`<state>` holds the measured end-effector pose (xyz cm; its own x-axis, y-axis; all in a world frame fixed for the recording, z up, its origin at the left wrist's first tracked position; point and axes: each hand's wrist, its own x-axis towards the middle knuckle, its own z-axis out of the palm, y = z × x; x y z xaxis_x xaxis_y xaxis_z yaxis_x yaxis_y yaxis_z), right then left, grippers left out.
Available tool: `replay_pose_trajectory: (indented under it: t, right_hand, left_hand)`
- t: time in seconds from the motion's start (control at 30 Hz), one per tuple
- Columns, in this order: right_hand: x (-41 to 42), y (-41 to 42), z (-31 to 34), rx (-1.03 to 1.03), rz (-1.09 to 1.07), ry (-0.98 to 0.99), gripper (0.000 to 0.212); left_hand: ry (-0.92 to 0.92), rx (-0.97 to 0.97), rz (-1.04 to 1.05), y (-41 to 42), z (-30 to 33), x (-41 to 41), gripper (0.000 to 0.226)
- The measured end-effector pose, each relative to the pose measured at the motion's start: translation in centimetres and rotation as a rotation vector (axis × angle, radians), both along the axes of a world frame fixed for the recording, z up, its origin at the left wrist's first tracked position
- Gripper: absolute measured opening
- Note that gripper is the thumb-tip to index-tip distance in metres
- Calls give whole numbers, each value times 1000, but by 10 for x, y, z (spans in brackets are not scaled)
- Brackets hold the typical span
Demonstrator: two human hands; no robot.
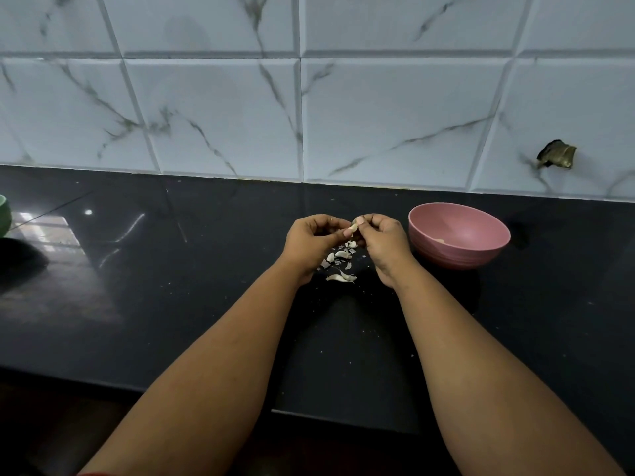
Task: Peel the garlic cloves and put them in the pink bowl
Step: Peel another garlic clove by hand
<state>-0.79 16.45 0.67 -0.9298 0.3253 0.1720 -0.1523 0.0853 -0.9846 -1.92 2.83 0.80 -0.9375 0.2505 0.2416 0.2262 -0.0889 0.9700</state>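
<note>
Garlic, in the form of a single pale clove, is held above the black countertop, just to the left of the pink bowl. The clove is pinched from both sides: the left hand is curled round it from the left, with the thumb laid along its near edge, and the right hand grips its far tip between thumb and bent fingers. Both hands are seen knuckles-up, close together and touching at the fingertips, with the bare forearms reaching in from the near edge of the scene. Whether skin remains on the clove cannot be told, since most of it is hidden by the fingers. Directly beneath the hands, a small scatter of pale peel scraps is spread on the countertop, with one larger curled piece lying nearest the viewer. The pink bowl is set upright on the countertop just right of the right hand, not touched by it; one small pale piece, probably a peeled clove, is seen at the bottom of it. At the far left edge, part of a green bowl is visible. Behind the countertop, a wall of white marble-patterned tiles is seen, and a dark broken patch is found in it at the far right.
</note>
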Motion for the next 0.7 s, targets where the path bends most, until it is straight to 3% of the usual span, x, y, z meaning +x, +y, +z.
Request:
replay_pose_trajectory:
  t: [0.1,0.27,0.37,0.53,0.7]
  right_hand:
    - [1,0,2,-11,-16,15,26]
    - [3,5,1,199,-93,28,18]
    - [5,8,4,198,-140,15,10]
    - [6,11,6,182,-188,5,21]
    - [13,7,11,251,-250,20,15]
  left_hand:
    - [-9,21,28,-2,0,-2,13]
    - [-13,6,90,-2,-2,-5,14]
    - [-30,5,119,-2,-3,-6,14]
    - [-21,-16,130,-2,-2,-5,14]
    - [-32,-32,143,-2,-1,-4,16]
